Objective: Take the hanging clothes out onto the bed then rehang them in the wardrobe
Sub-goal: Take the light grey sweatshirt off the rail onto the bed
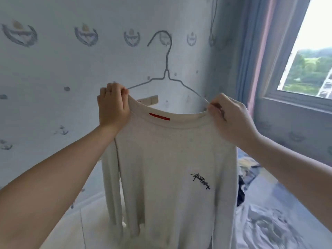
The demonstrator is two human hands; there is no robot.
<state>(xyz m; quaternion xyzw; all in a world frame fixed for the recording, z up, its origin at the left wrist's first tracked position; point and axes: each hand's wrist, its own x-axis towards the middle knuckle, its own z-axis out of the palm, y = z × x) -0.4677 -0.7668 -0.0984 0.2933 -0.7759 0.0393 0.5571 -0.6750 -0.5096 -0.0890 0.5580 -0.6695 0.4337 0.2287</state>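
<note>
At twelve o'clock, before the patterned wall [53, 78], we hold up a cream long-sleeved shirt [170, 168] with a grey wire hanger [167, 69]. Our left hand [113, 103] pinches collar and hanger arm at ten o'clock, and our right hand [231, 117] pinches them at two o'clock. At four o'clock lies the bed [269, 221], with a dark garment [240, 193] on it.

I'm looking into a bedroom in a home. Crest-patterned wallpaper [53, 72] covers the left and centre of the frame. At upper right, a window [309, 56] with drawn-back curtains [256, 51] shows trees outside. A bed [273, 223] with rumpled printed bedding lies at lower right.
</note>
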